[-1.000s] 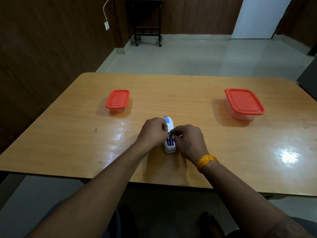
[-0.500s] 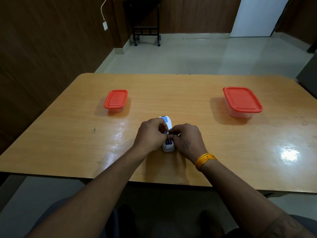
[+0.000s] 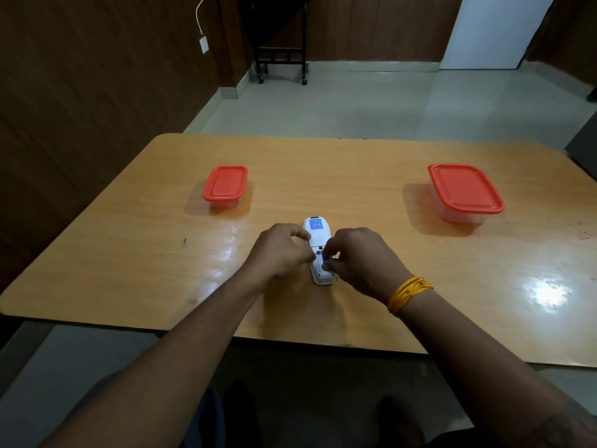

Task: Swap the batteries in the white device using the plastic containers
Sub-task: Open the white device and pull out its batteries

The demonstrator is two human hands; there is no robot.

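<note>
A: Since half a second ago the right hand (image 3: 358, 258) has drawn its fingertips down onto the lower half of the white oblong plastic device (image 3: 318, 250), and the blue battery (image 3: 323, 257) that lay flat in the bay now looks lifted at one end.

B: And how does that hand sit?

A: Its thumb and forefinger pinch the battery, the other fingers curled under. The left hand (image 3: 281, 253) grips the device's left edge with curled fingers and steadies it, much as before.

B: Where is the device itself?

A: Flat on the glossy orange-brown wooden bench (image 3: 355, 176), back side up, near the front edge and between the two hands. Its blue label faces away from the person. No battery cover can be made out.

B: The containers?

A: The small clear plastic tub with a red lid (image 3: 225, 184) stands well apart to the far left; the larger red-lidded clear tub (image 3: 465, 189) stands well apart to the far right. Both are closed, and their contents cannot be made out.

B: So, progress?

A: Early, by the look of it. The bay seems open and an old cell is coming out. Opening the tubs, stowing old cells, fitting fresh ones and closing up all remain.
</note>
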